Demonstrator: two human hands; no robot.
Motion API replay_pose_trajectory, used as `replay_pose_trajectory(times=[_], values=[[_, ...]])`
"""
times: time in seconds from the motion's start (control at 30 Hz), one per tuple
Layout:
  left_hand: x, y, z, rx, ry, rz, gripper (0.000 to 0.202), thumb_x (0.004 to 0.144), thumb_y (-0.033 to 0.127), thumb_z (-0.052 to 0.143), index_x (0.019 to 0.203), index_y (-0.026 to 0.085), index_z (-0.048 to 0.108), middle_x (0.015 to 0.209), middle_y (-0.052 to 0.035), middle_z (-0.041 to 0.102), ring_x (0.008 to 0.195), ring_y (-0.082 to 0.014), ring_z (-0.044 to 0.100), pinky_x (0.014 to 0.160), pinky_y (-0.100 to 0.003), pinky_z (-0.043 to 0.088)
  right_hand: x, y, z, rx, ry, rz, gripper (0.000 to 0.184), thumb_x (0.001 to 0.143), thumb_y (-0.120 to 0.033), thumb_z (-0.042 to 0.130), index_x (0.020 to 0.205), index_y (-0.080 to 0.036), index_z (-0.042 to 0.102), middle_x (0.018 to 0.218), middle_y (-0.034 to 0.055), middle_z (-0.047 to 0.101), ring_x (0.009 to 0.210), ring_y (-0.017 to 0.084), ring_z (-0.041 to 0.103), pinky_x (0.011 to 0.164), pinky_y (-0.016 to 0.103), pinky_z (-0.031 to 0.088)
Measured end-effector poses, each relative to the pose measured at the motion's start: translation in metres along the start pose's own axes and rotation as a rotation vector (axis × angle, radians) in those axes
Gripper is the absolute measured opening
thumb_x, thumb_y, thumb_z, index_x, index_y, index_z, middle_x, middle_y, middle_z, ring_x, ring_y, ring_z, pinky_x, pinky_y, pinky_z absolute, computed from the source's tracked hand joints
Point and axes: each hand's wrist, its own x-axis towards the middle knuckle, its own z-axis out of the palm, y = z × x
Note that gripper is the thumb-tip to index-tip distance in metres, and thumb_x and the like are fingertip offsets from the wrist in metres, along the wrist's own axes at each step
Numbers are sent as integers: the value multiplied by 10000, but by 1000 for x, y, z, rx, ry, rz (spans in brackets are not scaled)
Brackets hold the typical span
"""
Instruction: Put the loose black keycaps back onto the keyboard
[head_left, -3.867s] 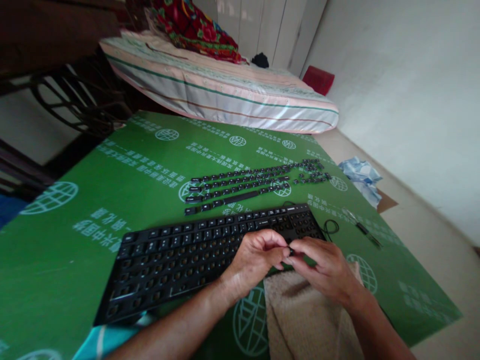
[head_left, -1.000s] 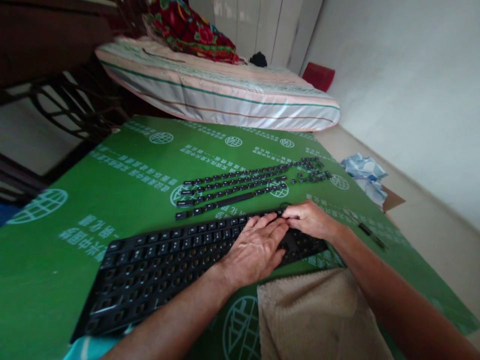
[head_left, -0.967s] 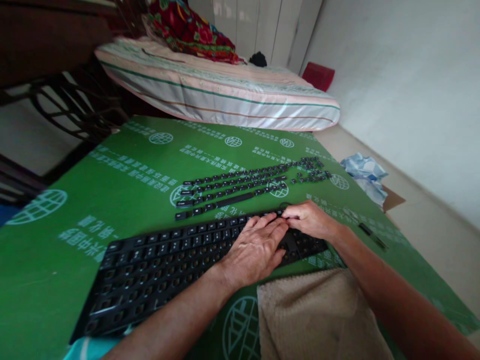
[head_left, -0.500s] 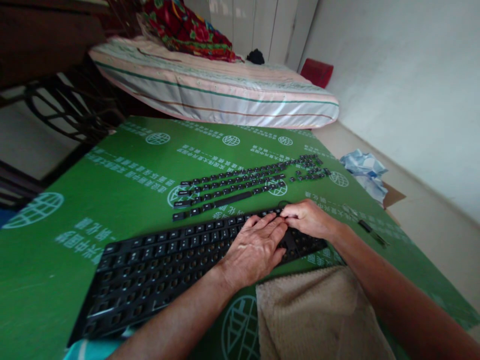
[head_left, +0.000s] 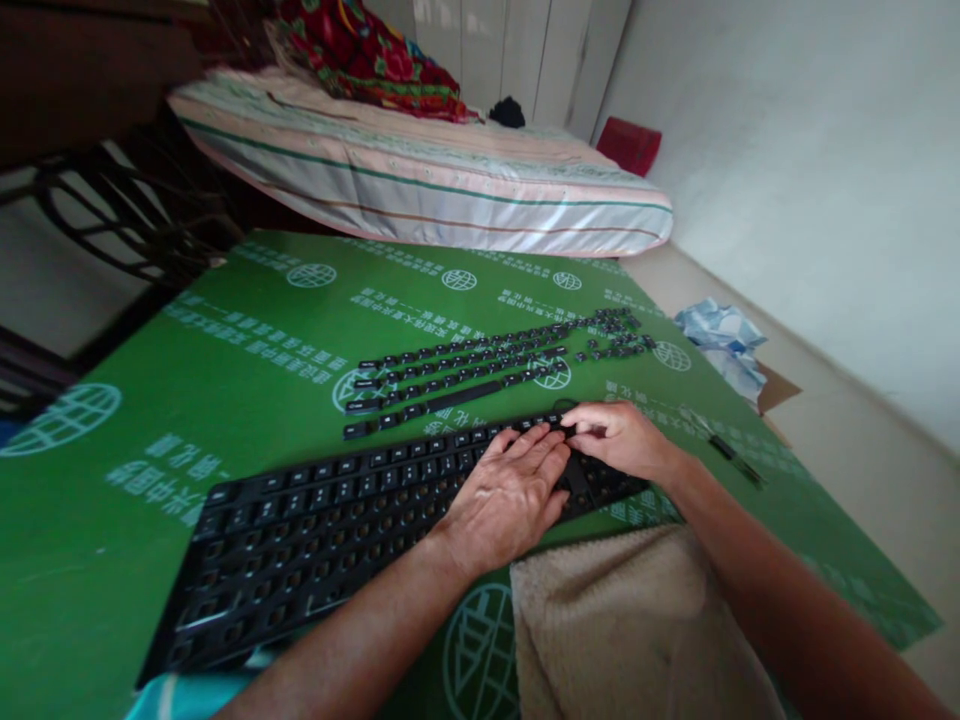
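A black keyboard (head_left: 330,525) lies slantwise before me, its upper two rows fitted with keycaps and many bare key sockets below. My left hand (head_left: 514,490) rests flat across its right part, fingers stretched toward the back edge. Beside those fingertips, my right hand (head_left: 619,440) has thumb and forefinger pinched at the keyboard's upper right. Whatever is between them is too small or hidden to make out. Behind the keyboard, loose black keycaps (head_left: 465,395) lie in several rows, with a smaller cluster of keycaps (head_left: 619,345) to the right.
Everything lies on a green printed board (head_left: 150,360). A brown cloth (head_left: 630,620) is in front of the keyboard, and a thin tool with a dark handle (head_left: 724,447) lies at the right. Beyond are a bed (head_left: 450,195) and crumpled plastic (head_left: 720,335) on the floor.
Both hands keep nearly the same place on the keyboard. The right thumb and forefinger have shifted slightly, and the whole view has moved a little.
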Motion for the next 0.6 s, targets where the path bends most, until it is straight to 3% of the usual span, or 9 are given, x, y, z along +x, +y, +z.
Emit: replay_pose_trajectory(times=[0.17, 0.27, 0.6], values=[[-1, -1, -2, 6, -6, 1, 468, 922, 351, 491, 1340, 146, 438, 1442, -74, 439, 1361, -221, 337, 1097, -408, 269, -21, 5, 6, 91, 289, 99, 180, 789, -257, 572, 899, -176, 690, 723, 17, 702, 611, 130, 631, 610, 237, 505], [0, -1, -1, 0, -22, 10, 446, 928, 354, 482, 1325, 152, 457, 1433, -70, 452, 1368, -233, 323, 1098, -430, 256, -31, 3, 9, 88, 393, 114, 167, 790, -255, 572, 870, -176, 696, 769, 35, 722, 636, 147, 663, 634, 259, 534], [-4, 0, -6, 19, -9, 37, 430, 925, 330, 491, 1314, 151, 462, 1425, -82, 461, 1363, -227, 340, 1096, -421, 282, -52, -32, 10, -149, 466, 16, 171, 819, -179, 533, 880, -193, 692, 847, 37, 730, 738, 151, 683, 707, 260, 546]])
